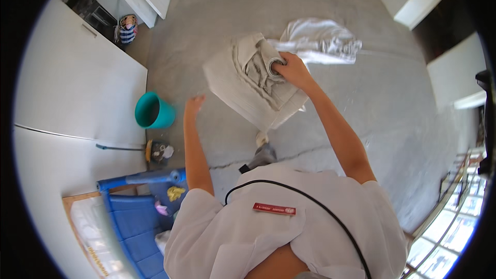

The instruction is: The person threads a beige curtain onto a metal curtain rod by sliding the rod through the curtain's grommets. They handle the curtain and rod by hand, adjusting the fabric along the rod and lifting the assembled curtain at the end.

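Note:
My right hand [294, 70] grips the rolled end of a beige sheet [271, 113], its fingers at the open end of the roll. The sheet looks like coarse cloth or a flattened sack; I cannot tell which. Its middle is crumpled into folds, and its left edge is blurred. My left hand [195, 104] hangs apart from the sheet, off its lower left side. That hand is small and smeared, so how its fingers are set does not show clearly. Just beyond the sheet, a shiny whitish plastic sheet [320, 39] lies crumpled on the floor.
A teal bucket [156, 110] stands left against white cabinets [77, 72]. Below it is a small container with a long handle [121, 148]. A blue padded frame [137, 227] holding a yellow cloth [175, 192] is at lower left. Window bars [449, 212] line the lower right.

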